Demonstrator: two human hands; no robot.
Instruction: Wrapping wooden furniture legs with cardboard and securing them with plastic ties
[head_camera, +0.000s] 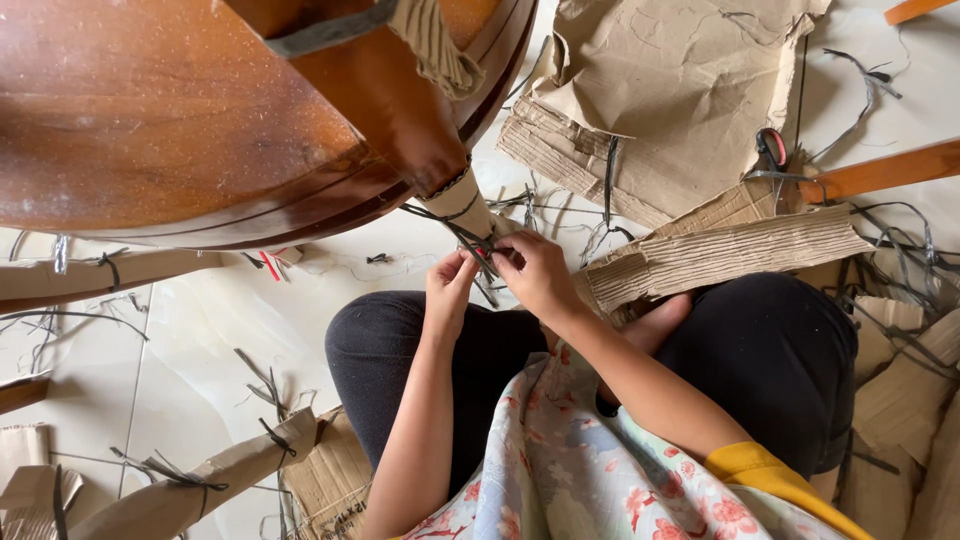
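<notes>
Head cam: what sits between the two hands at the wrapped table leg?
Dark strap ends tied round the paper-wrapped leg tip run down between the left hand and right hand; both pinch them. Nothing else lies there.

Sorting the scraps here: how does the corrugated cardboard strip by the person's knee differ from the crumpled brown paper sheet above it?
The corrugated cardboard strip is ribbed, with fine parallel ridges; the crumpled brown paper sheet is smooth-faced but creased. The strip is long and narrow, lying next to the person's right hand; the sheet is broad and lies farther off, on top of more cardboard. Both are tan, torn packing material lying on the floor.
</notes>
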